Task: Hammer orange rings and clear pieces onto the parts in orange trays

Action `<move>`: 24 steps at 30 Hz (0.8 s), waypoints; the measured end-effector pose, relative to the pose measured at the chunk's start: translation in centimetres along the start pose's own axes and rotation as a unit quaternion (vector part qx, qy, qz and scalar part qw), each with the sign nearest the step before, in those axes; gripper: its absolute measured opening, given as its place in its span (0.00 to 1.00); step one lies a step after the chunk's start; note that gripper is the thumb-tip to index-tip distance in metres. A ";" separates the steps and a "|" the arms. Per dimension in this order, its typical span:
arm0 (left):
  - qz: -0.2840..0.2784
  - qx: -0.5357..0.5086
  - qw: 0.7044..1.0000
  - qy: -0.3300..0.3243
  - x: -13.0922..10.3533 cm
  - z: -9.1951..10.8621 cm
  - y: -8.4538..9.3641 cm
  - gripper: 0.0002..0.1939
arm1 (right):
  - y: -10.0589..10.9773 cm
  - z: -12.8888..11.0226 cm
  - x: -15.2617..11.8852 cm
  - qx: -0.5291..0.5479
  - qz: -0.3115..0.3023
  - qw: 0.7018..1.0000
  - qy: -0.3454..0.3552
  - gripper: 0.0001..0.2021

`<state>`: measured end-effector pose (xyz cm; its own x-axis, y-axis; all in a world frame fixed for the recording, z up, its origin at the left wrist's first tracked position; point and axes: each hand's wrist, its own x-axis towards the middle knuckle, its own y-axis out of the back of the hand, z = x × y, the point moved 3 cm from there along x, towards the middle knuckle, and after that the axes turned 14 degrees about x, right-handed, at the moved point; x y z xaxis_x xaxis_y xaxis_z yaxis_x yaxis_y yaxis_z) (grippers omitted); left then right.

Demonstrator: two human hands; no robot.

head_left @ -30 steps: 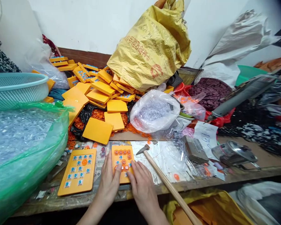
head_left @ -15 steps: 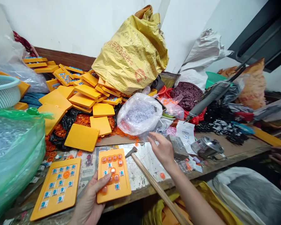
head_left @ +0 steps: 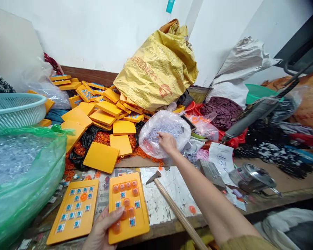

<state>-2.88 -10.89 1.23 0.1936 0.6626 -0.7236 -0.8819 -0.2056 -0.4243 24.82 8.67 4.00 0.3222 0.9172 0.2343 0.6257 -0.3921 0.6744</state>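
My left hand (head_left: 104,225) grips a yellow panel (head_left: 141,222) by its lower left side, thumb on its face. Small blue-and-white switches sit in that panel, many under clear orange caps. My right hand (head_left: 167,141) is over an open white plastic bag (head_left: 184,130) full of small clear plastic pieces. Its fingers are drawn together at the pieces; anything between them is too small to make out. On the bench at the left lies a second yellow panel (head_left: 87,222), its switches bare apart from one orange ring (head_left: 83,197).
A hammer (head_left: 169,201) lies across the bench front. Stacked yellow panels (head_left: 101,118) and loose orange rings (head_left: 79,149) fill the back left. A green bag (head_left: 52,170) and blue basket (head_left: 23,104) stand left. A metal block (head_left: 211,172) and lidded pot (head_left: 250,177) stand right.
My right hand has moved forward and left from above the bench to the bag of clear pieces, its fingers drawing together. My left hand still holds the panel. The view has shifted slightly.
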 end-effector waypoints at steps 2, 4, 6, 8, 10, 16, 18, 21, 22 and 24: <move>-0.001 0.006 1.000 0.004 -0.1 0.0 -0.3 0.31 | 1.0 -0.1 -0.2 0.065 0.050 0.997 -0.006 0.15; -0.008 0.016 1.000 0.011 0.0 -0.2 -0.6 0.28 | 1.9 -0.7 -0.6 0.134 0.089 0.987 -0.023 0.16; -0.016 0.020 1.000 0.011 0.2 -0.5 -0.6 0.27 | 2.5 -1.6 -2.1 0.203 0.099 0.973 -0.049 0.16; -0.027 0.013 1.000 0.000 0.7 -0.7 -0.5 0.28 | 2.5 -2.7 -5.3 0.267 0.076 0.958 -0.073 0.18; -0.043 0.001 0.999 -0.015 1.3 -0.9 -0.4 0.29 | 2.0 -3.7 -10.1 0.321 0.031 0.942 -0.087 0.19; -0.093 0.002 0.994 -0.057 2.0 -1.0 -0.5 0.29 | -0.2 -3.7 -22.6 0.480 -0.007 0.854 -0.198 0.24; -0.097 0.010 0.993 -0.067 1.8 -1.0 -0.6 0.30 | -0.7 -3.4 -23.7 0.494 0.029 0.842 -0.215 0.20; -0.110 0.030 0.989 -0.092 1.3 -1.2 -0.7 0.30 | -1.2 -4.1 -23.7 0.468 0.004 0.871 -0.151 0.12; -0.115 0.039 0.987 -0.105 1.2 -1.2 -0.7 0.30 | -1.4 -4.4 -23.7 0.454 -0.017 0.882 -0.124 0.10; -0.110 0.058 0.983 -0.135 1.1 -1.4 -0.6 0.27 | -1.8 -4.8 -24.0 0.426 -0.039 0.899 -0.097 0.09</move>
<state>-1.52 -11.05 -0.01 0.2778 0.8524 -0.4429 -0.8774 0.0375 -0.4782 12.58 -12.25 0.51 0.3199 0.9471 0.0276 0.9419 -0.3147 -0.1174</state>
